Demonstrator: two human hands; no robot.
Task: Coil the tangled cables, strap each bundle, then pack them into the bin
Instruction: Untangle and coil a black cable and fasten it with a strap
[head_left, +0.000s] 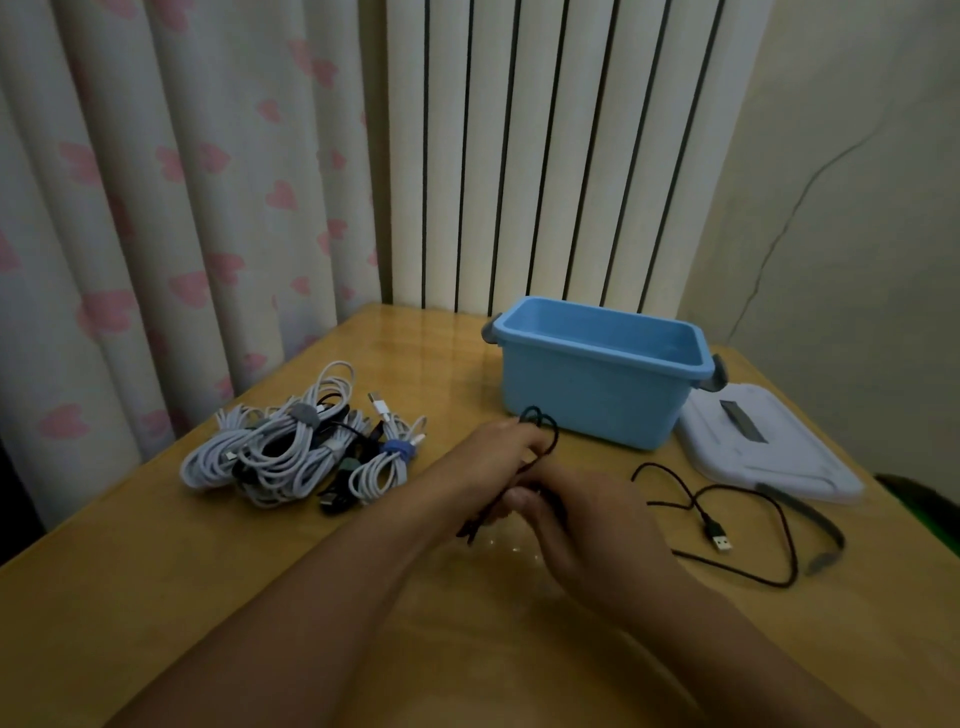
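My left hand (493, 457) and my right hand (587, 525) meet over the middle of the table, both gripping a thin black cable (540, 431) that loops above the left fingers. Its free end with a USB plug (719, 538) trails loosely on the table to the right. A dark strap (810, 525) lies beside that trailing end. The open blue bin (597, 384) stands just behind my hands; its inside looks bare. At the left lies a pile of white and black cable bundles (296, 452), several wrapped with straps.
The bin's white lid (769, 441) lies flat to the right of the bin. A curtain with pink hearts hangs at the left, and a ribbed white radiator stands behind the wooden table (156, 597). The table's right edge is near the lid.
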